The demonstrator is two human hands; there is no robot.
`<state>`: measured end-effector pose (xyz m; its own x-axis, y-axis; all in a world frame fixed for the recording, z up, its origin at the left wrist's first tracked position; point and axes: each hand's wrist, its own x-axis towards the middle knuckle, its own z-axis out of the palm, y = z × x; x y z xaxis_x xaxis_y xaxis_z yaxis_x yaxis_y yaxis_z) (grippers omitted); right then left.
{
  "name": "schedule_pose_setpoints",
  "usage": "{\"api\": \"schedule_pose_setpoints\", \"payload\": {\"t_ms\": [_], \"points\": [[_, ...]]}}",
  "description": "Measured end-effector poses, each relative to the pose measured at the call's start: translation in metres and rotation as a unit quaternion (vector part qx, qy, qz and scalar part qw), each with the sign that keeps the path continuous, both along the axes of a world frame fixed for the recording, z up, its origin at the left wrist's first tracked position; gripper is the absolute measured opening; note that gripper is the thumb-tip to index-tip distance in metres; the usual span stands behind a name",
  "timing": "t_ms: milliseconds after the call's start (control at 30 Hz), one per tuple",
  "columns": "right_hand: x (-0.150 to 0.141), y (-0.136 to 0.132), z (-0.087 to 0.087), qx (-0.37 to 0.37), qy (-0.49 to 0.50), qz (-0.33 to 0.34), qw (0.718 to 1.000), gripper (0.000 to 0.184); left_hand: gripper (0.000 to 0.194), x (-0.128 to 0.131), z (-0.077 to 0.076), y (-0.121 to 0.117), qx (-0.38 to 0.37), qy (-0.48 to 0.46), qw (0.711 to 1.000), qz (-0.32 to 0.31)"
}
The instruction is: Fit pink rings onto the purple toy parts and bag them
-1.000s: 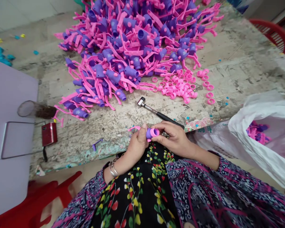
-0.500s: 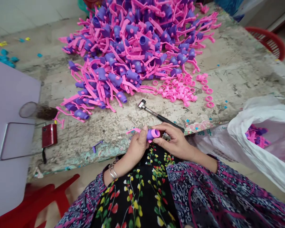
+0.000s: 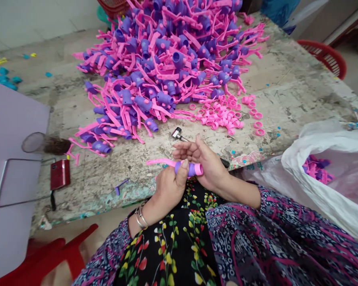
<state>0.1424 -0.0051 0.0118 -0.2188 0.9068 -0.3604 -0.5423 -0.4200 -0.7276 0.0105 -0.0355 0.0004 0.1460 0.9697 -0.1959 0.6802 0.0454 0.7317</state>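
Note:
A purple plastic toy body [image 3: 191, 170] with pink limbs lies in my left hand [image 3: 170, 186], whose thumb presses on top of it. One pink limb sticks out to the left past my fingers. A pink ring [image 3: 199, 169] sits on the toy body's right end. My right hand [image 3: 209, 165] is open, palm turned towards that end, fingers stretched out behind it. Whether the palm touches the ring I cannot tell. Just behind my right hand lies a small hammer [image 3: 176, 133], its handle mostly covered by the hand.
A big heap of purple and pink toy bodies [image 3: 164, 71] fills the far table, with loose pink rings [image 3: 223, 113] at its right. A glass [image 3: 44, 143] and a red box-like object [image 3: 59, 174] are left. A white sack [image 3: 298, 143] holding similar parts stands right.
My right hand has let go of the ringed end and opened its fingers, palm towards it. My left hand still holds the toy body, now lying more level. The view has shifted slightly.

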Motion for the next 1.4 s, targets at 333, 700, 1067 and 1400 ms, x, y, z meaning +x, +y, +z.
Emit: {"api": "schedule_pose_setpoints", "payload": {"t_ms": [333,700,1067,1400], "points": [[-0.004,0.0,-0.006,-0.012,0.02,0.023,0.999,0.067,0.061,0.007,0.005,0.006,0.031,0.097,0.995,-0.018],[-0.008,0.001,-0.004,-0.028,0.067,-0.014,0.997,0.053,0.06,0.011,0.009,0.008,0.04,0.063,0.997,-0.035],[0.0,-0.004,-0.022,-0.011,0.017,0.037,0.999,0.043,0.066,0.01,0.007,0.009,0.002,0.165,0.981,-0.105],[0.003,0.005,-0.007,-0.047,0.006,0.05,0.998,0.06,0.053,0.011,-0.005,0.013,-0.025,-0.078,0.996,-0.029]]}}
